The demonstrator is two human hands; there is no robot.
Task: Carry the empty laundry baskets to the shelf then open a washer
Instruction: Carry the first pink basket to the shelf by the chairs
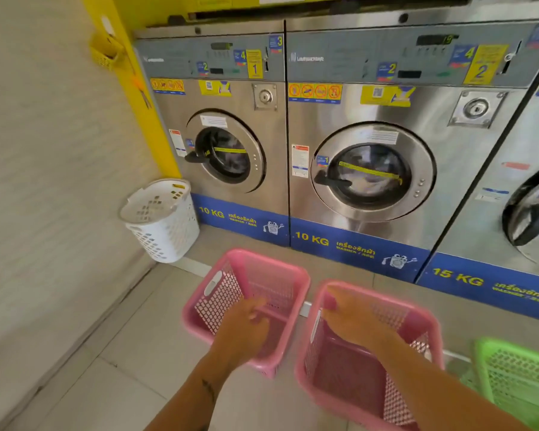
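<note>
Two empty pink laundry baskets stand on the tiled floor in front of the washers. My left hand (246,329) hovers inside the left pink basket (227,284), fingers loosely curled and holding nothing. My right hand (350,318) lies on the far-left rim of the right pink basket (355,377), thumb and fingers closed around that rim. Behind them stand 10 kg washer 1 (227,154) and 10 kg washer 2 (371,175), both with doors closed and laundry visible inside. The picture is blurred by motion.
A white round basket (161,219) leans in the corner against the left wall. A green basket (517,374) sits at the right edge. A 15 kg washer (529,206) is partly in view on the right. A small yellow basket (105,52) hangs on the yellow pillar.
</note>
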